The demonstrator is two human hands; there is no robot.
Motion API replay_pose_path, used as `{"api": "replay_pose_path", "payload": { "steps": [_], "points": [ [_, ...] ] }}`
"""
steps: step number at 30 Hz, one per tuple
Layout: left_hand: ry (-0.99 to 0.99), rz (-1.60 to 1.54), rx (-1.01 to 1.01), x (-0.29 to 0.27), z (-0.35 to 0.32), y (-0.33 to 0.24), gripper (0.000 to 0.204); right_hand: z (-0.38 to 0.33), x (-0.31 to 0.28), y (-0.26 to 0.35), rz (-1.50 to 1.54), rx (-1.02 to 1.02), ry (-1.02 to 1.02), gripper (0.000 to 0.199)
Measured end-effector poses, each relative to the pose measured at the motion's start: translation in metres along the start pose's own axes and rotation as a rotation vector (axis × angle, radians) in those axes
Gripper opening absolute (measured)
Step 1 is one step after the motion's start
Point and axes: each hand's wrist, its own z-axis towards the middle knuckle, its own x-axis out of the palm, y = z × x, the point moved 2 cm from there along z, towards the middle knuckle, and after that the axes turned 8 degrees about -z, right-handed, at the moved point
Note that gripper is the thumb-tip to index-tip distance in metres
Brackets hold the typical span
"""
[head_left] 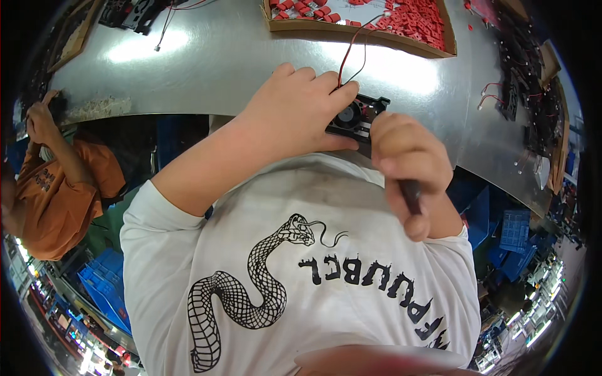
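A black plastic housing with a small round fan (349, 115) lies at the metal table's near edge. My left hand (304, 109) presses over its left side, thumb along the near edge and fingers across the far one. A red and a black wire rise from the housing past my fingertips. At the housing's right end, my right hand (411, 153) is closed around a tool with a dark handle (411, 195). The handle's butt sticks out toward my body. The tool's working end is hidden behind my fingers, so its kind does not show.
A cardboard tray (360, 32) of small red parts stands at the far side. More black housings with wires (511, 94) lie at the right, others (132, 14) at the far left. A co-worker in an orange shirt (59, 194) sits at the left. Blue crates (515, 230) stand below the table.
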Motion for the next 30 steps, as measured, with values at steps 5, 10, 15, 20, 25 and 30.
{"api": "replay_pose_path", "payload": {
  "steps": [5,10,15,20,25,30],
  "points": [
    [-0.056,0.015,-0.005,0.001,-0.002,0.0,0.073,-0.007,-0.022,-0.003,0.296,0.015,-0.375,0.083],
    [-0.07,0.047,0.002,0.003,-0.003,0.0,0.074,-0.007,-0.03,-0.022,0.459,0.06,-0.513,0.094],
    [-0.104,0.084,0.029,0.005,-0.004,0.0,0.075,-0.009,-0.032,-0.027,0.468,0.035,-0.532,0.093],
    [-0.099,0.079,0.021,0.005,-0.004,-0.001,0.075,-0.01,-0.034,-0.029,0.526,0.012,-0.485,0.076],
    [-0.013,0.015,-0.043,0.001,-0.001,-0.002,0.074,-0.013,-0.006,-0.008,0.195,-0.04,-0.37,0.055],
    [-0.02,-0.009,-0.047,-0.001,-0.001,-0.002,0.073,-0.015,-0.008,-0.002,0.189,-0.012,-0.447,0.062]
  ]
}}
